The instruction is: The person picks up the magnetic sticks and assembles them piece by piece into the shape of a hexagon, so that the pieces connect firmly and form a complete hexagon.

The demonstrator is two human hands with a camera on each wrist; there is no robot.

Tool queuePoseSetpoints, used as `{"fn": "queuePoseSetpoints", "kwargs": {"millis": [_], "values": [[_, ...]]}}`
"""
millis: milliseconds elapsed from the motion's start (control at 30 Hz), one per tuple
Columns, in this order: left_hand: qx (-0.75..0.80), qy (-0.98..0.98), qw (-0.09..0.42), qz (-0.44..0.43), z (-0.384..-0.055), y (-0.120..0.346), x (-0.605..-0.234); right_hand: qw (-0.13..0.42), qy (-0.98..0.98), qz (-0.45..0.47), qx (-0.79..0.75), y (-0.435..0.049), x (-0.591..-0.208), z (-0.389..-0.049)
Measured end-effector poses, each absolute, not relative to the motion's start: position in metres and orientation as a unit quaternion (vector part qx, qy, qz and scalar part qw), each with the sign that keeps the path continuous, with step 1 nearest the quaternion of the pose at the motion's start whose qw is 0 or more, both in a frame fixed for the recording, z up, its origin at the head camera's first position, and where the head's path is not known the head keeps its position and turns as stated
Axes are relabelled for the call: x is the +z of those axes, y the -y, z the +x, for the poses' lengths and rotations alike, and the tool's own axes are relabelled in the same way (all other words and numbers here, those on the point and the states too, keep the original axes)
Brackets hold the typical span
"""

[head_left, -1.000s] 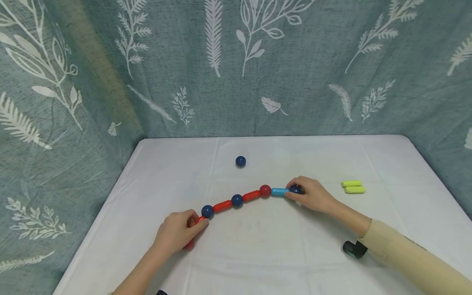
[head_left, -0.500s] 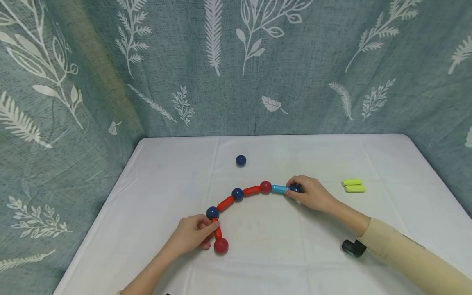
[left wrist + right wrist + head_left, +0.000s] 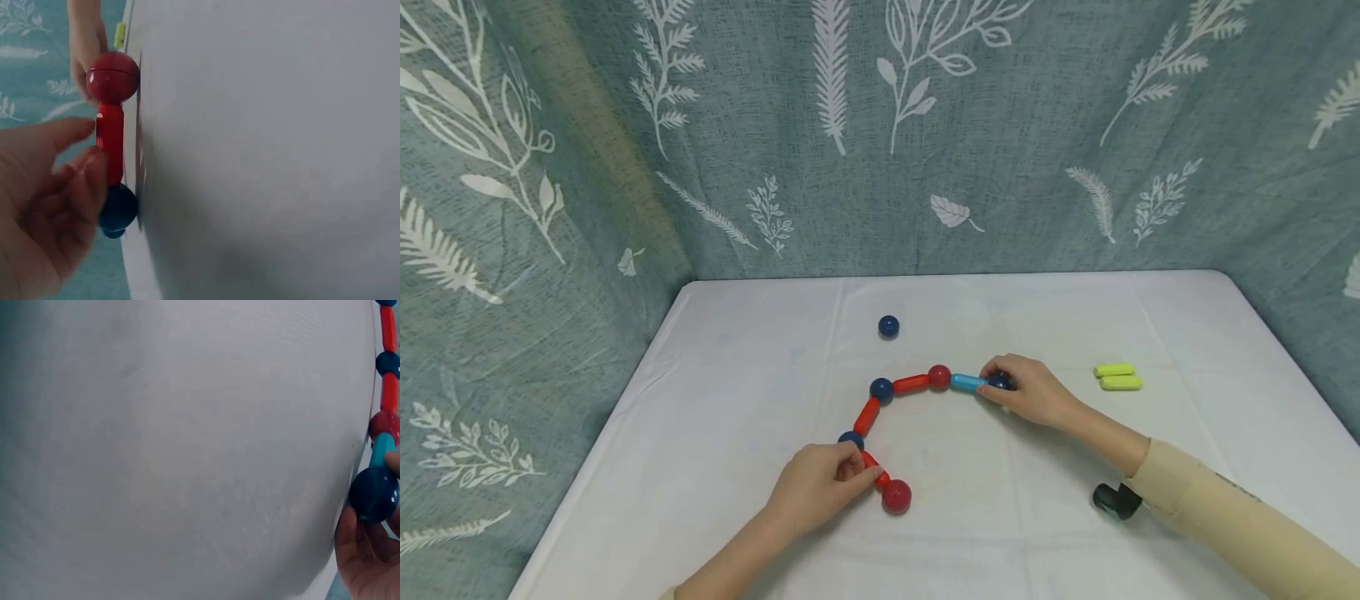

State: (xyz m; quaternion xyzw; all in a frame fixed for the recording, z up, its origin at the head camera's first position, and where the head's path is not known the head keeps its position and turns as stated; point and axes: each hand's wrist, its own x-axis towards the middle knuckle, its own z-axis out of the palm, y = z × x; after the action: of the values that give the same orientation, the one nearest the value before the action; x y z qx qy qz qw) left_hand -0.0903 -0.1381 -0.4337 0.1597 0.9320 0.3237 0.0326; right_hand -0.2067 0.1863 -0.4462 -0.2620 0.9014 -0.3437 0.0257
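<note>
A bent chain of balls and rods runs over the white table. Its near end is a red ball [image 3: 897, 497], joined to a red rod [image 3: 111, 140] that my left hand [image 3: 823, 487] pinches between thumb and fingers. Just past those fingers a blue ball [image 3: 119, 207] is partly hidden in the head view. Another red rod [image 3: 867, 417], a blue ball [image 3: 882, 390], a third red rod [image 3: 912, 383] and a red ball [image 3: 939, 377] follow. At the far end my right hand [image 3: 1030, 390] grips a dark blue ball [image 3: 374, 495], its thumb by the light blue rod [image 3: 967, 382].
A loose dark blue ball [image 3: 889, 326] lies behind the chain. Two yellow-green rods [image 3: 1120, 382] lie side by side to the right of my right hand. A black device [image 3: 1116, 500] sits under the right sleeve. A patterned curtain [image 3: 925, 208] hangs behind the table [image 3: 760, 333].
My left hand has moved right, swinging the chain's near end inward, so the chain bends from a shallow arc into a hook. The right hand has stayed at its end.
</note>
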Motion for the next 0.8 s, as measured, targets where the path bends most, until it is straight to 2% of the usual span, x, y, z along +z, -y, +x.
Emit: {"fn": "queuePoseSetpoints", "kwargs": {"millis": [100,200,300,533,800], "values": [[0.281,-0.923,-0.012,0.262,-0.093,0.137,-0.428,0.023,-0.904,-0.261,-0.339,-0.187,-0.445,-0.208],[0.241,-0.898,0.004,0.367,-0.097,0.139,-0.426,0.023,-0.906,-0.255,-0.337,-0.187,-0.444,-0.21],[0.202,-0.882,0.03,0.424,-0.1,0.137,-0.425,0.022,-0.907,-0.251,-0.338,-0.185,-0.443,-0.212],[0.172,-0.879,0.059,0.442,-0.101,0.113,-0.427,0.007,-0.905,-0.256,-0.34,-0.174,-0.442,-0.219],[0.164,-0.868,0.037,0.467,-0.099,0.088,-0.433,0.01,-0.9,-0.265,-0.346,-0.165,-0.442,-0.224]]}}
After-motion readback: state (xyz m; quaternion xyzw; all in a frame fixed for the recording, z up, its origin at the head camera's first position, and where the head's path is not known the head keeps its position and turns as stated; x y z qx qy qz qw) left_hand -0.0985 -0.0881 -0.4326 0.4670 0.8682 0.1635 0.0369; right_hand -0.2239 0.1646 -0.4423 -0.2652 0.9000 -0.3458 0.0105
